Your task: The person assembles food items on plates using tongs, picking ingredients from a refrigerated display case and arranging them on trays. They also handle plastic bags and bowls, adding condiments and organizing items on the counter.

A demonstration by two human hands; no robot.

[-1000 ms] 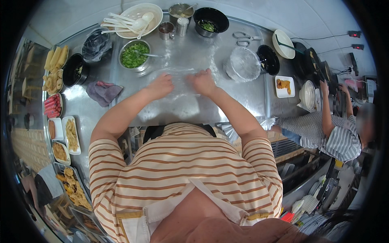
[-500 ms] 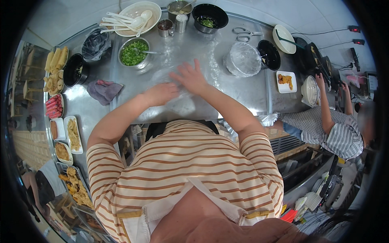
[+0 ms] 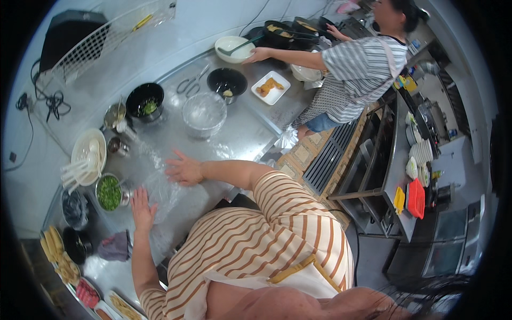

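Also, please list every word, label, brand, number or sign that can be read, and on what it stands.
No text can be read.
Clear plastic between the left hand and right hand: no readable print.
Yellow thing at the wall rack: any marking is too small to read.

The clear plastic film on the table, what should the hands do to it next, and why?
Perhaps the right hand should gently smooth the clear plastic film outward: it looks wrinkled on the metal table, and that hand and the left hand are both open beside it.
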